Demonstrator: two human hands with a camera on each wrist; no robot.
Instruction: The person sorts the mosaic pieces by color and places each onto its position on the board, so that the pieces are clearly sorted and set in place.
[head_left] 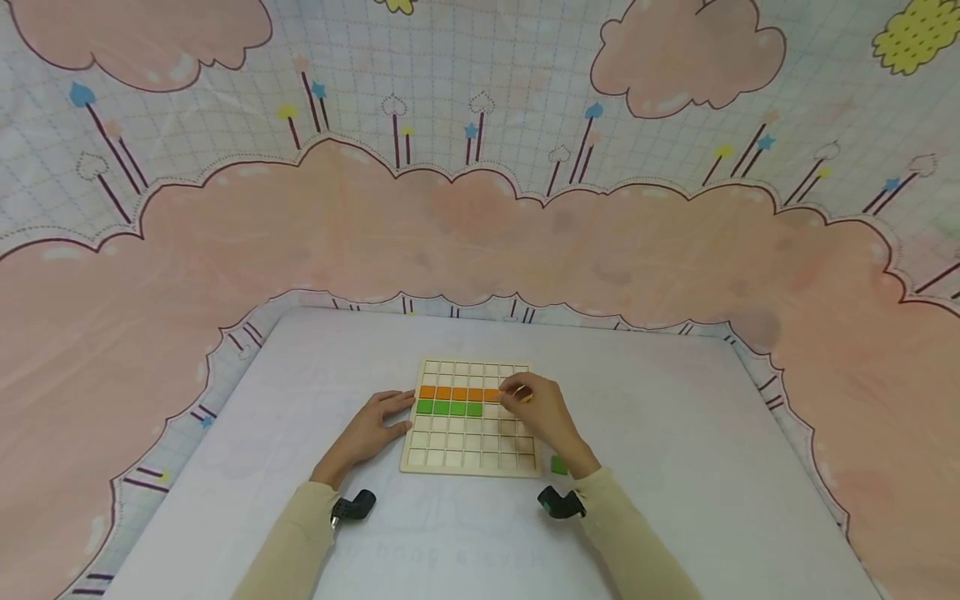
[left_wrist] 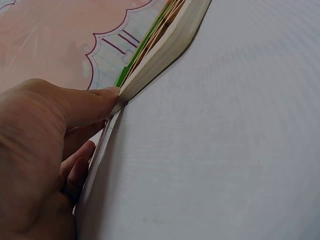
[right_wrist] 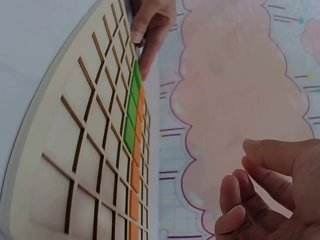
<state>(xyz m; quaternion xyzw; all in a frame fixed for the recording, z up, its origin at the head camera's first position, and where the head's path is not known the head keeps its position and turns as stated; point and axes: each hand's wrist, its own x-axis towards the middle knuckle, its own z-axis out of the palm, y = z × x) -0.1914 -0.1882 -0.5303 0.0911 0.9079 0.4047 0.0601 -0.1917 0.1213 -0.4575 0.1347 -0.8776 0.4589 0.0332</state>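
A pale wooden grid board (head_left: pixel 468 458) lies on the white table, with a row of orange tiles (head_left: pixel 444 392) and, just below it, a shorter row of green tiles (head_left: pixel 441 407). My left hand (head_left: pixel 369 427) rests against the board's left edge, thumb and fingers spread apart; the left wrist view shows the thumb (left_wrist: pixel 95 105) touching that edge. Over the right end of the orange row is my right hand (head_left: pixel 542 410), fingers bent and thumb close to the index finger. In the right wrist view no tile shows between those fingertips (right_wrist: pixel 255 147).
A green tile (head_left: pixel 559 465) lies on the table right of the board, partly covered by the right wrist. The white tabletop (head_left: pixel 225 500) reaches out around the board. Behind it hangs a patterned pink cloth (head_left: pixel 465 233).
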